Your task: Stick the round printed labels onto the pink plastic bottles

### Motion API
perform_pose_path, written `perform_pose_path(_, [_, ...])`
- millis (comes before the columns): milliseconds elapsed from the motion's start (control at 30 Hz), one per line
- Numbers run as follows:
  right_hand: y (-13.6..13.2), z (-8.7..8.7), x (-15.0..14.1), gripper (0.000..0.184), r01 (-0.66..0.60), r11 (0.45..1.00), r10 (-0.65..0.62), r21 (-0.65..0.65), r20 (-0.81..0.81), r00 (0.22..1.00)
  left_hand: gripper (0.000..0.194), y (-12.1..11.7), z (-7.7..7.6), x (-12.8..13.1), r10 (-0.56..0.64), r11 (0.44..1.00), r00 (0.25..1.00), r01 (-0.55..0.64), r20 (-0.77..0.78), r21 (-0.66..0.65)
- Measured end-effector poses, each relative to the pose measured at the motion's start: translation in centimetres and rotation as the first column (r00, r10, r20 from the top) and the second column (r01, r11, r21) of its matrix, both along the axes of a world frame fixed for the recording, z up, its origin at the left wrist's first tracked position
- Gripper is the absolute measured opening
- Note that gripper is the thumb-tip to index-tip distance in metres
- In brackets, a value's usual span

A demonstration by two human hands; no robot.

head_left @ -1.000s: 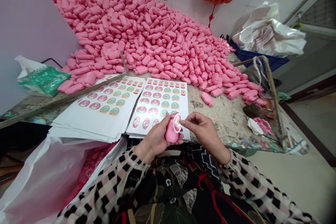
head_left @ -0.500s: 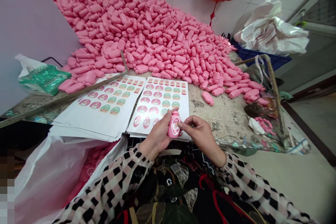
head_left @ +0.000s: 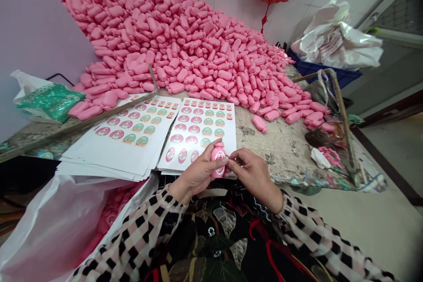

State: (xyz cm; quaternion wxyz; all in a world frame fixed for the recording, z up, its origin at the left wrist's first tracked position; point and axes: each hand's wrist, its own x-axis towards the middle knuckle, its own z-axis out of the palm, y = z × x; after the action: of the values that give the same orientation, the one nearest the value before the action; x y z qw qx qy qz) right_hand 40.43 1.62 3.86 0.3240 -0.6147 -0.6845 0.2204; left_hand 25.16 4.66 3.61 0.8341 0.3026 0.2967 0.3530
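Observation:
My left hand [head_left: 195, 175] is wrapped round a small pink plastic bottle [head_left: 218, 157] held upright at the table's near edge. An oval sticker sits on the bottle's front. My right hand [head_left: 251, 172] meets it from the right, fingertips pressed against the bottle's side. Just behind the hands lies a sticker sheet [head_left: 198, 130] with rows of pink and green oval labels. A second sheet [head_left: 132, 128] tops a stack to its left.
A huge heap of pink bottles [head_left: 185, 39] fills the back of the table against the wall. One lone bottle [head_left: 259, 123] lies apart. A white bag [head_left: 66, 220] with pink bottles hangs at lower left. A green packet [head_left: 49, 101], a wooden stick [head_left: 342, 114] and white bags [head_left: 337, 39] flank the table.
The sticker held by my right fingers a second ago now lies pressed on the bottle's front. My right hand has closed in against the bottle, which has turned upright.

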Motion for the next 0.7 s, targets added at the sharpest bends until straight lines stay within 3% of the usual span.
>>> perform_pose_path(100, [-0.1, 0.6, 0.9, 0.024, -0.025, 0.999, 0.019, 0.037, 0.138, 0.990, 0.055, -0.1, 0.2, -0.4, -0.025, 1.000, 0.999, 0.026, -0.020, 0.010])
perform_pose_path(200, [0.6, 0.3, 2.5, 0.029, 0.065, 0.998, -0.065, -0.001, 0.134, 0.989, 0.047, 0.0, 0.4, -0.9, -0.008, 0.999, 0.999, 0.010, -0.053, 0.040])
perform_pose_path(333, [1.2, -0.5, 3.2, 0.036, 0.175, 0.979, -0.185, -0.104, -0.097, 0.978, 0.051, -0.1, 0.5, -0.7, -0.015, 0.998, 0.994, 0.021, -0.109, 0.054])
perform_pose_path(433, [0.8, -1.0, 1.1, 0.042, 0.123, 0.986, -0.154, -0.115, -0.322, 0.934, 0.053, -0.7, 0.5, 0.4, -0.084, 0.996, 0.983, 0.090, -0.164, 0.029])
perform_pose_path(500, [0.5, -1.4, -0.5, 0.039, 0.110, 0.989, -0.139, -0.096, -0.389, 0.911, 0.049, -1.1, 0.6, 0.9, -0.140, 0.989, 0.964, 0.145, -0.225, 0.004])
perform_pose_path(600, [0.8, -2.0, -1.4, 0.036, 0.142, 0.990, -0.135, 0.001, -0.296, 0.945, 0.048, -1.7, 1.2, 0.2, -0.184, 0.981, 0.943, 0.193, -0.278, 0.007])
perform_pose_path(700, [2.6, -2.1, 0.5, 0.032, 0.096, 0.992, -0.092, 0.078, -0.056, 0.994, 0.063, -2.5, 2.2, -2.6, -0.135, 0.990, 0.954, 0.144, -0.267, 0.013])
